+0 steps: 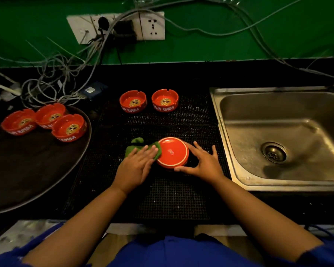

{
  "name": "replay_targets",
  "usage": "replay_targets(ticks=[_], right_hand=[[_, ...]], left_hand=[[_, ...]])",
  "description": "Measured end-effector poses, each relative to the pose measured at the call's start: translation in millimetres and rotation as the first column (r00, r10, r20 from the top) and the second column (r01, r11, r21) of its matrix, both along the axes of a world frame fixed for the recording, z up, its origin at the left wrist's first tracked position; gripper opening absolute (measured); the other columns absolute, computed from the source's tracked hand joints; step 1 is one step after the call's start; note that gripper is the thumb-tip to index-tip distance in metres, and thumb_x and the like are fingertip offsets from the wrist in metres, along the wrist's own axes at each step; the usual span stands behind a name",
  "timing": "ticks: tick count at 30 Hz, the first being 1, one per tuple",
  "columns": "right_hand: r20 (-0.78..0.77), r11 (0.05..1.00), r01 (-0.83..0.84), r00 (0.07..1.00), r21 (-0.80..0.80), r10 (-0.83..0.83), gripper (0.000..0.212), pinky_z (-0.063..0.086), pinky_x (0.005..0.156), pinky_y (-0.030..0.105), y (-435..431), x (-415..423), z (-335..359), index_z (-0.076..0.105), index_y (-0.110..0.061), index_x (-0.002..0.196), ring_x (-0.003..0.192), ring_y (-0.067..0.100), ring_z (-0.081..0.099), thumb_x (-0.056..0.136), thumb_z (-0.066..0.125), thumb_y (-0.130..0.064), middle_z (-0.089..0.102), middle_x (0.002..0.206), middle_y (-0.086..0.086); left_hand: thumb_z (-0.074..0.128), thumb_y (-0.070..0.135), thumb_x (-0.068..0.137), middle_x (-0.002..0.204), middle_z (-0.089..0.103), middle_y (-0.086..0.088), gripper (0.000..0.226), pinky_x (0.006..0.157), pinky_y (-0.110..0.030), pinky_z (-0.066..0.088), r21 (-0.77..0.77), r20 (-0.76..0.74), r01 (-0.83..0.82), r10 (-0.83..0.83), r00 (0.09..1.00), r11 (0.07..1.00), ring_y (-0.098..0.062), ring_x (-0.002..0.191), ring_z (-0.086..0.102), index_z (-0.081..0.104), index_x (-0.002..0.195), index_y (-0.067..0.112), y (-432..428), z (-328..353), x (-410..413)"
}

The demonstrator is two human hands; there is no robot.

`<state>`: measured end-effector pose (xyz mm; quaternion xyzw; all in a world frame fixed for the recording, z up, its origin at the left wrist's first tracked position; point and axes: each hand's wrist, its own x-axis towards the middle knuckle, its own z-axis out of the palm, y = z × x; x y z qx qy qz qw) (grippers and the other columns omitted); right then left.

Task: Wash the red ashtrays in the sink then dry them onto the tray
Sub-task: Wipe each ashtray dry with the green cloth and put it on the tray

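1. At desk (162,74) centre, on the black mat (172,199): one red ashtray (173,152) sits upside down, base up, between both hands.
2. Left hand (137,162): fingers straight and flat on the green cloth (141,146), pressing it against the ashtray's left edge.
3. Right hand (202,162): fingers spread wide, thumb on the near rim, forefinger along the right side (bracing, not lifting, as far as I can tell).
4. Key relation: the tray (37,160) lies left of the ashtray, well apart. The left hand is nearer to it. The ashtray is round, so no long axis matters.
5. Three ashtrays (68,128) are on the tray. Two more (133,101) stand upright at the back of the mat. The sink (278,116) is to the right.
6. My read: drying step, roughly halfway through the batch.
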<state>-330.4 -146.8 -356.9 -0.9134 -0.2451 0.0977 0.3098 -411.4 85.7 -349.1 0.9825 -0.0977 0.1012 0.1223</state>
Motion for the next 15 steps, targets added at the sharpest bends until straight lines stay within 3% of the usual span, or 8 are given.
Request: replay_targets(ticks=[2,6,10,15], right_hand=[[-0.031,1.000,0.001,1.000,0.009,-0.001,0.105,-0.016,0.112,0.045,-0.2,-1.0,1.4,0.026,-0.047,0.142,0.142,0.001,0.015,0.048,0.047,-0.090,0.040,0.147,-0.011],[-0.116,1.000,0.001,0.993,-0.006,-0.002,0.115,-0.013,0.111,0.053,8.0,-0.5,14.0,0.018,-0.036,0.148,0.145,0.012,0.010,0.052,0.070,-0.075,0.026,0.154,-0.007],[-0.072,0.942,-0.153,0.988,-0.297,0.138,0.128,0.009,0.113,0.056,41.1,3.5,43.5,0.000,-0.032,0.150,0.145,0.029,0.002,0.054,0.077,-0.065,0.003,0.159,0.004],[-0.005,0.826,-0.230,0.964,-0.514,0.266,0.118,0.033,0.102,0.053,73.9,16.0,56.1,0.007,-0.032,0.150,0.134,0.034,0.023,0.059,0.079,-0.053,0.021,0.149,0.007]], left_hand=[[0.008,0.045,0.092,0.135,0.053,-0.006,0.068,0.108,-0.033,0.025,-0.052,-0.081,-0.177,0.173,0.982,0.983,-0.027,0.128,0.047,0.052,0.131,0.011,5.9,4.4,0.2],[-0.007,0.050,0.075,0.148,0.035,0.002,0.087,0.113,-0.029,0.012,-0.073,-0.203,-0.248,0.229,0.952,0.966,-0.016,0.141,0.024,0.037,0.142,0.018,11.5,4.4,0.5],[-0.006,0.053,0.075,0.151,0.030,0.005,0.086,0.114,-0.027,0.007,-0.155,-0.237,-0.265,0.224,0.945,0.952,-0.013,0.143,0.015,0.033,0.144,0.018,11.3,0.5,-0.3],[0.010,0.040,0.088,0.152,0.029,0.005,0.065,0.114,-0.027,0.004,-0.236,-0.265,-0.262,0.197,0.944,0.936,-0.012,0.144,0.012,0.032,0.144,0.019,11.7,3.5,-2.3]])
